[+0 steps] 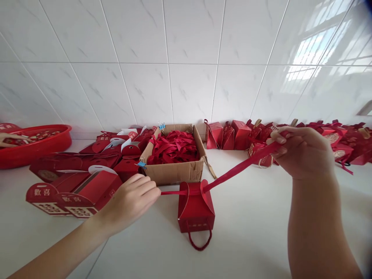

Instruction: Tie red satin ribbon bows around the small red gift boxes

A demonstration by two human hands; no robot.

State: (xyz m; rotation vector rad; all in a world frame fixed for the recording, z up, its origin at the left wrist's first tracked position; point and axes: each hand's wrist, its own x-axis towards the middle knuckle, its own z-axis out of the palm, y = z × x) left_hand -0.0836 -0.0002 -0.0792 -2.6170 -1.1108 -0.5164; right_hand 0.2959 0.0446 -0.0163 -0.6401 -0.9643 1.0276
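A small red gift box (195, 211) with a cord handle stands on the white floor in front of me. A red ribbon (238, 167) runs through its top flaps. My left hand (132, 199) is closed, pinching the ribbon's left end beside the box. Raised to the right, my right hand (302, 150) is closed on the ribbon's other end and holds it taut.
A cardboard box (177, 171) full of red ribbons sits just behind the gift box. Flat unfolded red boxes (78, 186) are piled at the left. Finished red boxes (232, 135) line the tiled wall. A red basin (35, 145) sits at far left, with another person's hand (10, 139) at it.
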